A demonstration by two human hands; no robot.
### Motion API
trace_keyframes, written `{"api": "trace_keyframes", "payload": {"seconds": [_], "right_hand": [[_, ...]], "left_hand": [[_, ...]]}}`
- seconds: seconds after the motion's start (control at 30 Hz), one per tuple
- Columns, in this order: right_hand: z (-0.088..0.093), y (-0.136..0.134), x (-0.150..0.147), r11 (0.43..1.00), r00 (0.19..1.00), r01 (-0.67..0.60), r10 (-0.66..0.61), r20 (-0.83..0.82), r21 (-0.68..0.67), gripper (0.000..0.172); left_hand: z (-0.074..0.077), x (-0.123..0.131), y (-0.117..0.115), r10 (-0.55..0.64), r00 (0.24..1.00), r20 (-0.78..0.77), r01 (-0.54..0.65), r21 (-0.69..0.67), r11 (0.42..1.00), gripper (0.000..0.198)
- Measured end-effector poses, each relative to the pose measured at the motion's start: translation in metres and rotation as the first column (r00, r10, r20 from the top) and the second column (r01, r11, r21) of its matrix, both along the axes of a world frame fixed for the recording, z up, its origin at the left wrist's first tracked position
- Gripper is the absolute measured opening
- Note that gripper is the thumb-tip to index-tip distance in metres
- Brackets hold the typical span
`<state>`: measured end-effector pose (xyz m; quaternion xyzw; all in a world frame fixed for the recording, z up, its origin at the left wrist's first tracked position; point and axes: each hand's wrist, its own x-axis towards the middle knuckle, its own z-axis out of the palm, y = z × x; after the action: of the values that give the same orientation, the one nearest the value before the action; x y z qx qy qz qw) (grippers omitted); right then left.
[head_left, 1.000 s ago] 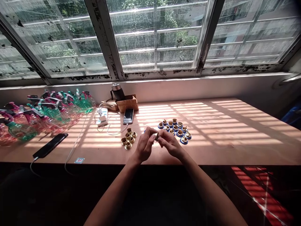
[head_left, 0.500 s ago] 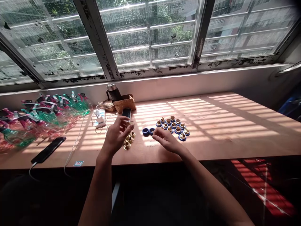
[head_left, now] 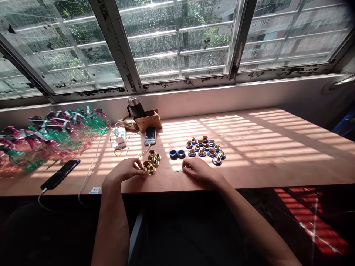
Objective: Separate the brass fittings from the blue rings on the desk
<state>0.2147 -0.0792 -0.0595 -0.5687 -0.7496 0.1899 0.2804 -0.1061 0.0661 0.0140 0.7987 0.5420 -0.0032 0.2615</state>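
My left hand reaches in from the left, thumb and fingertips closed on the edge of a gold-coloured flanged piece at the near left of a small cluster of gold-coloured flanged pieces. My right hand rests low over the table, fingers curled and pinched beside some thin, pale wire-like bits. What its fingertips hold, if anything, is too small to make out. Just beyond lie two dark blue rings, side by side. Several gold pieces seated in blue rings form a group behind my right hand.
Green and pink spray bottles crowd the table's left side. A black phone lies before them on a cable. Another phone, a power strip, a cardboard box and a dark flask stand toward the window.
My left hand has come down and toward me, from above the gold pieces to their near left side. My right hand has lowered from the blue rings to the thin bits.
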Motion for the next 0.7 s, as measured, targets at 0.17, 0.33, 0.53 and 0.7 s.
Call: {"api": "trace_keyframes", "payload": {"seconds": [0.17, 0.33, 0.53, 0.7], "right_hand": [[-0.0020, 0.0009, 0.0027, 1.000, 1.000, 0.000, 0.000, -0.003, -0.005, 0.008], [-0.0012, 0.0006, 0.0024, 1.000, 1.000, -0.004, 0.003, -0.028, -0.009, 0.008], [0.0007, 0.0005, 0.0017, 1.000, 1.000, 0.001, -0.002, -0.031, -0.015, 0.008], [0.0001, 0.0010, 0.0026, 1.000, 0.999, -0.001, 0.000, -0.047, -0.008, 0.009]], "left_hand": [[-0.0059, 0.0043, 0.0021, 0.003, 0.998, -0.061, -0.006, -0.043, 0.999, 0.040], [-0.0067, 0.0020, 0.0011, 0.035, 0.995, -0.096, -0.037, -0.018, 0.999, 0.039], [-0.0073, 0.0085, 0.0034, 0.020, 0.987, -0.159, -0.017, 0.018, 1.000, 0.048], [-0.0059, 0.0072, 0.0039, 0.024, 0.992, -0.127, -0.022, 0.017, 1.000, 0.058]]}}
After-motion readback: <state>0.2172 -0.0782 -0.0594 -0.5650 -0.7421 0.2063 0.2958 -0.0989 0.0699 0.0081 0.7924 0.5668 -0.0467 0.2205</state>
